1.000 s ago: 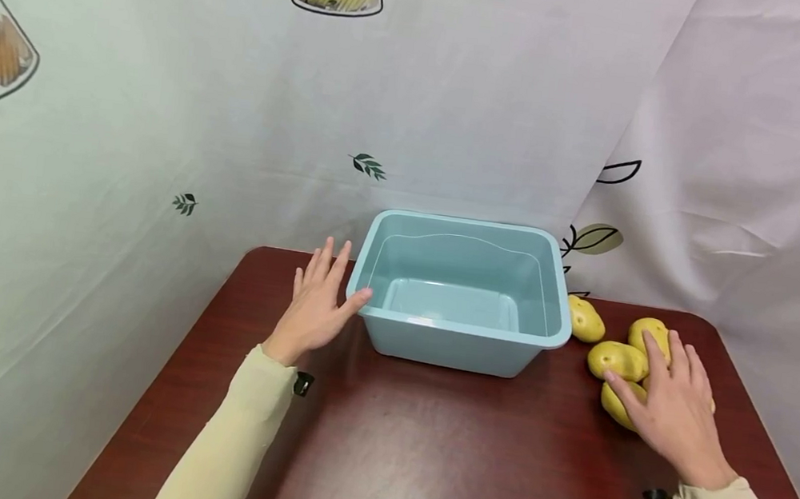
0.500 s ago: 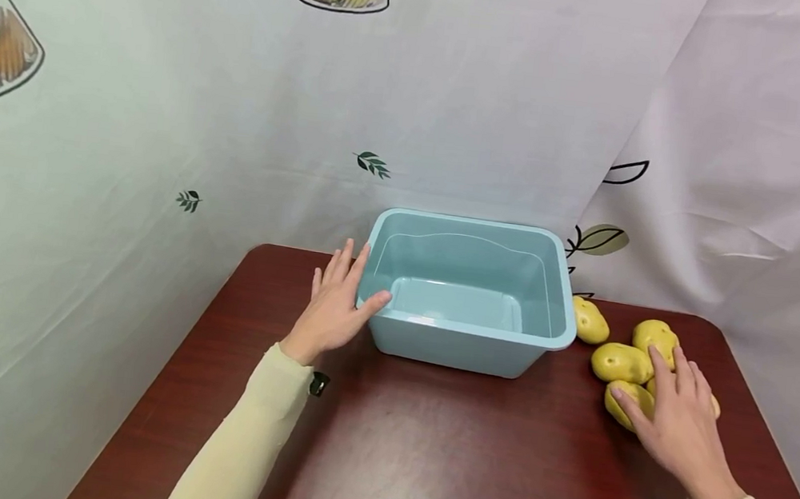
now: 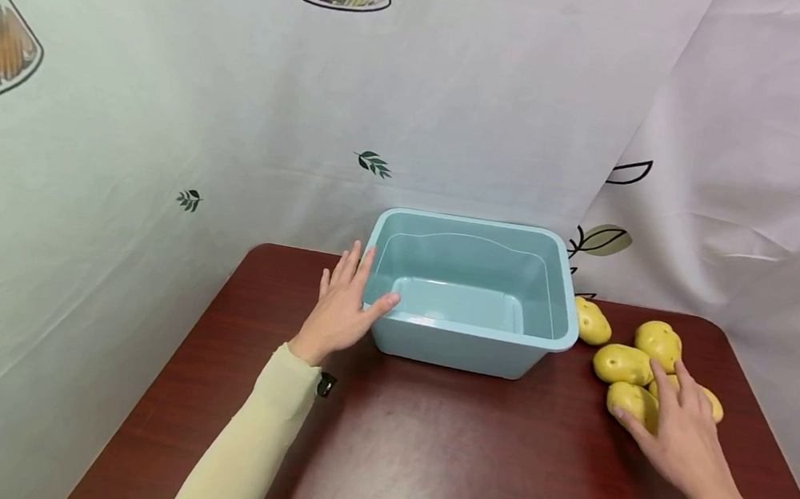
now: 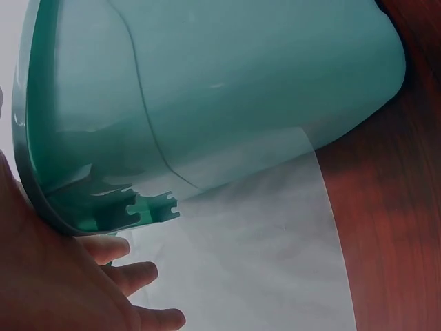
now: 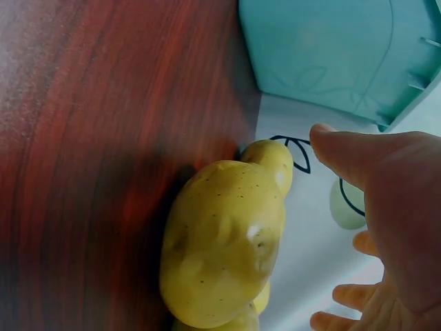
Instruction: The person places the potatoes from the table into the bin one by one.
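A light blue plastic basin [image 3: 459,347] stands near the back of the table. At its left end is my left hand [image 3: 339,312], fingers straight and thumb spread over the near left corner of the rim. In the left wrist view the palm [image 4: 55,283] lies close against the rim; I cannot tell whether it presses. My right hand [image 3: 692,450] hovers with spread fingers over the near side of several yellow potatoes, holding nothing. The closest potato [image 3: 631,404] lies by its thumb, and another potato [image 3: 712,404] is partly hidden behind its fingers.
One potato [image 3: 591,322] sits beside the basin's right end, partly covered by it. More lie just right of it, such as the potato [image 3: 622,364] in the middle. White patterned cloth [image 3: 491,130] hangs behind and beside the dark red table [image 3: 437,462].
My left hand has moved slightly right, its thumb further over the basin's rim. My right hand has drawn back a little toward me, uncovering more of the potatoes. The view has shifted slightly.
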`<state>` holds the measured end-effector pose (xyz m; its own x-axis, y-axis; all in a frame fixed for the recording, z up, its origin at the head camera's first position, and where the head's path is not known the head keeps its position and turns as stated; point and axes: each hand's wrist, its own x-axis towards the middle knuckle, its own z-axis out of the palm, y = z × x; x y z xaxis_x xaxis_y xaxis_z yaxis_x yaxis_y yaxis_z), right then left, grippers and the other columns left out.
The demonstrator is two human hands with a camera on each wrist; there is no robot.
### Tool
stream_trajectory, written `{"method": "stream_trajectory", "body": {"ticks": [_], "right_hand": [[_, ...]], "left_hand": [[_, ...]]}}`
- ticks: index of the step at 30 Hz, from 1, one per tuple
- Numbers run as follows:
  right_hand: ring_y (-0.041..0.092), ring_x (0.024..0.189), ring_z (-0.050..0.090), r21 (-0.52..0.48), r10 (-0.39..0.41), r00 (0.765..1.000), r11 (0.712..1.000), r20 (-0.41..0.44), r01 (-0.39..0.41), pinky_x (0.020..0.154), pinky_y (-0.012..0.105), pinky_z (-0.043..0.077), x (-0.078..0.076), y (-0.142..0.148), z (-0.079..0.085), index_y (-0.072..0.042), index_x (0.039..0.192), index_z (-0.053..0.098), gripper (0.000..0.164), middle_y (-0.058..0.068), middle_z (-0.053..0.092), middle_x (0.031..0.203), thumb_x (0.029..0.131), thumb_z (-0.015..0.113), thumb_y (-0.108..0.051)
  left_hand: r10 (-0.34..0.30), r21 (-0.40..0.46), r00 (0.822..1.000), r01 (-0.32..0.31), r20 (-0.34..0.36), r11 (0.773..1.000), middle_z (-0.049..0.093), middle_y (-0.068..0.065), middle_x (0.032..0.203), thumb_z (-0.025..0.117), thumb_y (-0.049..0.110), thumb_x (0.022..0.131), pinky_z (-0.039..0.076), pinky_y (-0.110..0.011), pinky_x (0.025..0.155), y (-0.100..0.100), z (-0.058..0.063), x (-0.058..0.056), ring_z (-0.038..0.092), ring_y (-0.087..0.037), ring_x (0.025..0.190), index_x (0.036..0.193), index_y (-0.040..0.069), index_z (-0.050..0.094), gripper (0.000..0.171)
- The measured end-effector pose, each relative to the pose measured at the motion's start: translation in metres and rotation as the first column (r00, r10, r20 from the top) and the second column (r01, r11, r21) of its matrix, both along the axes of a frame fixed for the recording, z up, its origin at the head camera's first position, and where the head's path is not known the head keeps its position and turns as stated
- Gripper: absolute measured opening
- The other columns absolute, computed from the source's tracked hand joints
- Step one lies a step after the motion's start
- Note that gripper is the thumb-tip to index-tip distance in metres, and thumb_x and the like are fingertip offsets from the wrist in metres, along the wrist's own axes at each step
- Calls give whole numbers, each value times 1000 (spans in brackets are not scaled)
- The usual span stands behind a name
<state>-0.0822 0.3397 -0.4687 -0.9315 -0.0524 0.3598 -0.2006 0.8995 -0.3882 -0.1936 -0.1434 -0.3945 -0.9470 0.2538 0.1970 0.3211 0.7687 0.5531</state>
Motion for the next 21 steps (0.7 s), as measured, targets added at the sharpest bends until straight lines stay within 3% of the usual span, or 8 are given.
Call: {"method": "stream_trajectory", "body": {"ticks": [10,21], "right_hand": [[70,117,31,23,6,1000,1000,-12,-5,97,74,22,2,0,-9,7,151,32,89,49,31,136,85,81,-28],[63,114,35,62,29,1000,998,-3,-29,96,69,25,2,3,-19,16,146,34,91,47,38,127,77,85,-15]], "left_hand": [[17,-36,1000,-17,-1,999,3,-6,169,46,74,92,-3,-57,120,2,-3,-1,1,-21,155,160,2,12,105],[8,-5,1000,-8,1,1000,6,-9,169,55,77,85,2,-50,122,1,-5,-1,8,-19,154,159,-1,13,116]]}}
